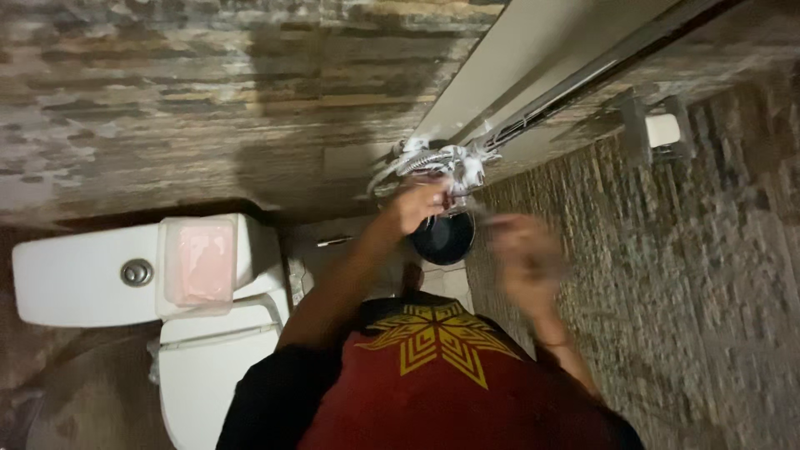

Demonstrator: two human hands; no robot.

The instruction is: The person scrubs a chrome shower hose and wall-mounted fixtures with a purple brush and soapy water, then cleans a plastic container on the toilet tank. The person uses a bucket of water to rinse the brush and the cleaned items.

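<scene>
My left hand reaches up to a chrome spray fitting with a coiled hose mounted on the wall, and its fingers are curled around the lower part of the fitting. A round dark bucket stands on the floor right below that hand. My right hand hovers to the right of the bucket, blurred by motion, fingers loosely apart and holding nothing. A dark band circles its wrist. My red shirt with a yellow star pattern fills the bottom centre.
A white toilet with its tank stands at the left, a pink soft pack lying on the tank. A pale door edge with a metal rail runs diagonally. A paper holder hangs on the textured right wall.
</scene>
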